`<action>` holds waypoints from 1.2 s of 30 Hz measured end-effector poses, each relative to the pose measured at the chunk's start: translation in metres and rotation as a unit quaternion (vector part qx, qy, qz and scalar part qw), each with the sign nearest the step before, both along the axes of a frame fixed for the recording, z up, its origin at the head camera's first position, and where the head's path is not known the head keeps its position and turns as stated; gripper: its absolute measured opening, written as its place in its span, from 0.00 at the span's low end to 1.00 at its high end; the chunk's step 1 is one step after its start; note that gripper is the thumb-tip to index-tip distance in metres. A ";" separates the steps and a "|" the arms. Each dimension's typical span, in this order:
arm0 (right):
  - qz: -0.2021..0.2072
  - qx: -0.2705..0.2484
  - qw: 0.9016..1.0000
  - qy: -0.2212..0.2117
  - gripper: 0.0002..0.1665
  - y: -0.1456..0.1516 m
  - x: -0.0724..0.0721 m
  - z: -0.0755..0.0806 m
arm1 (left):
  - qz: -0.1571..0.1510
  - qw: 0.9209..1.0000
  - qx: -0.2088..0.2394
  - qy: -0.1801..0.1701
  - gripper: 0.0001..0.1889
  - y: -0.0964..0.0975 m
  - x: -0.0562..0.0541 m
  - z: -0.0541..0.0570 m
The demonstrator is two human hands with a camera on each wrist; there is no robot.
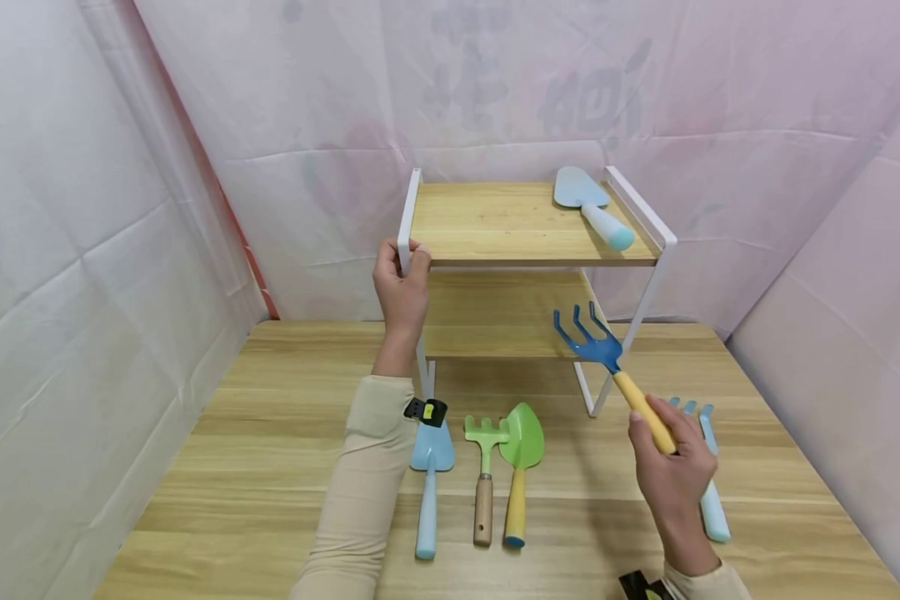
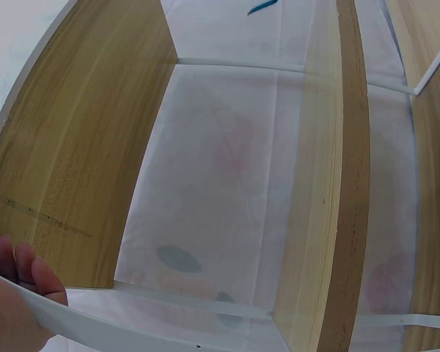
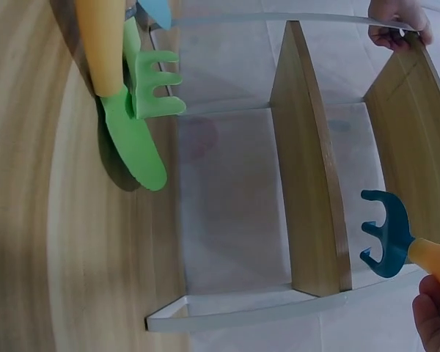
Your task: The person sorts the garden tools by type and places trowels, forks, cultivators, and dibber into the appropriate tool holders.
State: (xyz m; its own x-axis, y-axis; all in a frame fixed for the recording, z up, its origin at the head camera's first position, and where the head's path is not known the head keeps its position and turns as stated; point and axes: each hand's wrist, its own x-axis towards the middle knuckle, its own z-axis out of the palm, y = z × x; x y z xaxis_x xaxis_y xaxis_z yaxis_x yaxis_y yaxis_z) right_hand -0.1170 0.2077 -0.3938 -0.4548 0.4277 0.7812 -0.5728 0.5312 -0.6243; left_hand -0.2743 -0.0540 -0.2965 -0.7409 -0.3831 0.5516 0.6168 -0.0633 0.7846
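Note:
A two-tier wooden shelf [image 1: 487,218] with white metal side frames stands at the back of the table. My left hand [image 1: 405,287] grips its front left upper corner, thumb at the front and fingers curled behind the white frame. In my right hand [image 1: 675,467] is a hand rake [image 1: 600,346] with blue tines and a yellow handle, held by the handle, tines pointing up and left. It overlaps the right end of the lower board [image 1: 495,317] in the head view. On the top board, at the right, lies a pale blue trowel [image 1: 581,190], its handle toward the front.
On the table [image 1: 217,467] before the shelf lie a light blue shovel [image 1: 427,508], a green rake [image 1: 483,500] with wooden handle and a green trowel [image 1: 523,442] with yellow handle. A light blue rake [image 1: 712,508] lies partly behind my right hand. Fabric walls [image 1: 307,208] surround the table.

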 end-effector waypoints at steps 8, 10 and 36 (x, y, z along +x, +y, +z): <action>-0.027 0.003 0.999 -0.043 0.15 0.002 -0.022 -0.012 | 0.009 1.000 -0.004 0.004 0.04 0.003 -0.001 -0.002; -0.027 0.001 0.998 -0.053 0.15 0.006 -0.029 -0.018 | 0.012 1.000 -0.005 0.004 0.04 0.003 -0.001 -0.002; -0.053 0.060 0.997 -0.006 0.11 -0.006 -0.084 -0.014 | 0.012 1.000 -0.003 0.012 0.03 0.002 0.000 -0.002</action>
State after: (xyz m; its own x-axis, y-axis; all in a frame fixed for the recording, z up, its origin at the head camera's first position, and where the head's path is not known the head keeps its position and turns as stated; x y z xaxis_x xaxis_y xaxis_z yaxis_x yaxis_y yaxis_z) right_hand -0.2013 0.2015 -0.4082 -0.4222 0.3774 0.8242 -0.5024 0.6594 -0.5593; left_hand -0.2739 -0.0520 -0.2983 -0.7175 -0.3976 0.5720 0.6373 -0.0433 0.7694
